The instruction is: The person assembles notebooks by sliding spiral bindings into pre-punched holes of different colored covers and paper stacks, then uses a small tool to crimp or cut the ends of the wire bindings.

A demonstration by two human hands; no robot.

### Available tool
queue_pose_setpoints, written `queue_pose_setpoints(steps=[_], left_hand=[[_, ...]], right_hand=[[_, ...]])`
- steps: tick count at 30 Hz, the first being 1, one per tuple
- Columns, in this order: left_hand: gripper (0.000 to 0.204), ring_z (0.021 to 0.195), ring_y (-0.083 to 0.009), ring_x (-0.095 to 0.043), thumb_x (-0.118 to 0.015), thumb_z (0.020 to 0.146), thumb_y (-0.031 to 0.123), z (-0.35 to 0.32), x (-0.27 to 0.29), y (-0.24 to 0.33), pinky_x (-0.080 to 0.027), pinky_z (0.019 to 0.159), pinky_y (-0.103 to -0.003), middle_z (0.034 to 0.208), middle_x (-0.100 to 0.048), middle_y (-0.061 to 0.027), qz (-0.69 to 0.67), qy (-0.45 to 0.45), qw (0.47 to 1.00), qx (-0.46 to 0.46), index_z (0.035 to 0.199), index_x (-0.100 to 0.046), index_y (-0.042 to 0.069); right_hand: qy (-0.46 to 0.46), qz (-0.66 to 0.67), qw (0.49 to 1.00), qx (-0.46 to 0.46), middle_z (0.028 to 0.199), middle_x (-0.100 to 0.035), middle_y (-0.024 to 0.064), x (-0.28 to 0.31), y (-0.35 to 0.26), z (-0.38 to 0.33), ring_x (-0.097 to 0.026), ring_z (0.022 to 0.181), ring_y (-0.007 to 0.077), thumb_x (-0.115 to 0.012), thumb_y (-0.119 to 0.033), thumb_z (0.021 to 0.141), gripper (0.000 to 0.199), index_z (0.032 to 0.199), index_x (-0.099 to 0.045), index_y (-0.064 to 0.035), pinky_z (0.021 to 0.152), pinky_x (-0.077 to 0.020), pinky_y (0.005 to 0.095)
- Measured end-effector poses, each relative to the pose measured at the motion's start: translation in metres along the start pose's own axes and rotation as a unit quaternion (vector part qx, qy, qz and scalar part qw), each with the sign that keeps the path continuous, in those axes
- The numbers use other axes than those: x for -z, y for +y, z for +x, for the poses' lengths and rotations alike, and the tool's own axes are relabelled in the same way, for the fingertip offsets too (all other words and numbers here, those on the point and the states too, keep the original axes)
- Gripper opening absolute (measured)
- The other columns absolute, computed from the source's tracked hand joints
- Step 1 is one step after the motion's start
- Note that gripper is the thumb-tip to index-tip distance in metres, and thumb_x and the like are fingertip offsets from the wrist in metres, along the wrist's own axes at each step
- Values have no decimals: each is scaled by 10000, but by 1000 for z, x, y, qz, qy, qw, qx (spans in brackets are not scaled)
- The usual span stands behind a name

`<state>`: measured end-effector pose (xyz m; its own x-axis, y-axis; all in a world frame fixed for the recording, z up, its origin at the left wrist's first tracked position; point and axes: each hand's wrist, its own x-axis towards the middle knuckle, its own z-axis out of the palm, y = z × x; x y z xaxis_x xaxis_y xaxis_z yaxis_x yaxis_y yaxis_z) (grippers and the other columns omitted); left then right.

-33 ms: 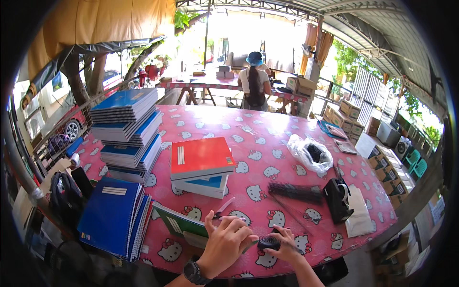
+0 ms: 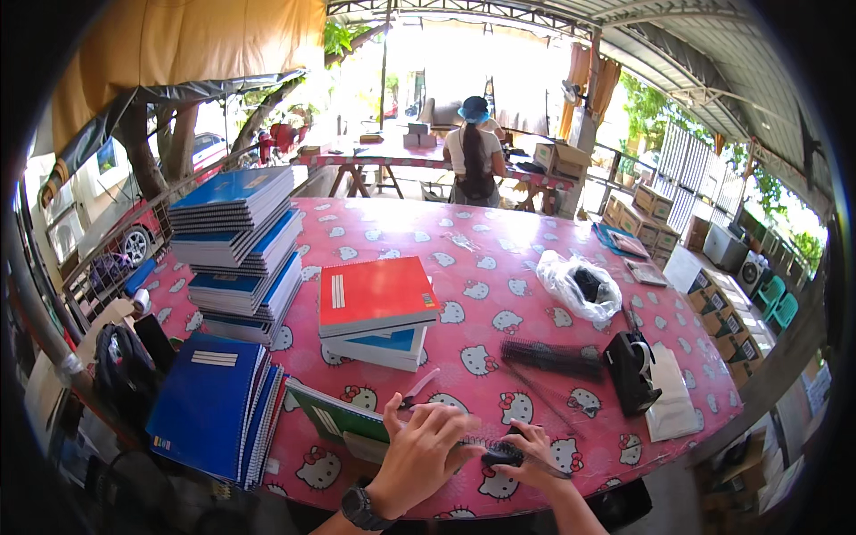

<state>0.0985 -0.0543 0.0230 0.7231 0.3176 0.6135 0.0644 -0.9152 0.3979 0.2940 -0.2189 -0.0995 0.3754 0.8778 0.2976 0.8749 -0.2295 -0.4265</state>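
Note:
My left hand [image 2: 419,455], with a dark watch on its wrist, lies over the near edge of a green-covered notebook [image 2: 332,412]. Its fingers reach right onto a black binding coil [image 2: 497,452]. My right hand [image 2: 533,456] pinches that coil from the other side, just above the table's near edge. A pink-handled tool [image 2: 419,388] lies on the cloth just beyond my left fingers. More black binding combs [image 2: 553,357] lie further back to the right.
The table wears a pink cartoon-cat cloth [image 2: 499,259]. On it are a red-topped notebook stack [image 2: 374,308], a tall blue stack [image 2: 236,250], blue spiral notebooks [image 2: 214,406], a black tape dispenser [image 2: 629,370], white paper [image 2: 673,401] and a plastic bag [image 2: 580,285]. A person [image 2: 473,160] stands at a far table.

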Motion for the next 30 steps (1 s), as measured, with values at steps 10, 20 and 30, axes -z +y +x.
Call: queue_pose_setpoints(steps=[10, 20, 30], left_hand=[[172, 995, -148, -534, -654, 804, 335, -5, 12, 0, -103, 1026, -520, 892, -579, 58, 14, -33, 999, -8, 891, -640, 187], [299, 886, -184, -553, -799, 596, 375, -21, 16, -21, -102, 1056, -522, 805, -572, 28, 77, 49, 995, 51, 742, -623, 182], [322, 841, -193, -565, -824, 563, 349, -19, 19, -17, -125, 1058, -508, 758, -580, 23, 89, 107, 989, 58, 754, -633, 174]], right_hand=[[-55, 572, 818, -21, 1167, -591, 103, 9, -27, 51, -529, 1088, 195, -671, -512, 777, 588, 1121, -615, -39, 923, -424, 357], [-165, 664, 711, 162, 1121, -598, 205, 63, -82, 77, -548, 1085, 281, -598, -471, 816, 537, 959, -651, 44, 970, -380, 381], [-166, 438, 873, 135, 1044, -625, 109, 75, -76, 104, -554, 1037, 235, -682, -331, 793, 367, 998, -659, -28, 894, -422, 378]])
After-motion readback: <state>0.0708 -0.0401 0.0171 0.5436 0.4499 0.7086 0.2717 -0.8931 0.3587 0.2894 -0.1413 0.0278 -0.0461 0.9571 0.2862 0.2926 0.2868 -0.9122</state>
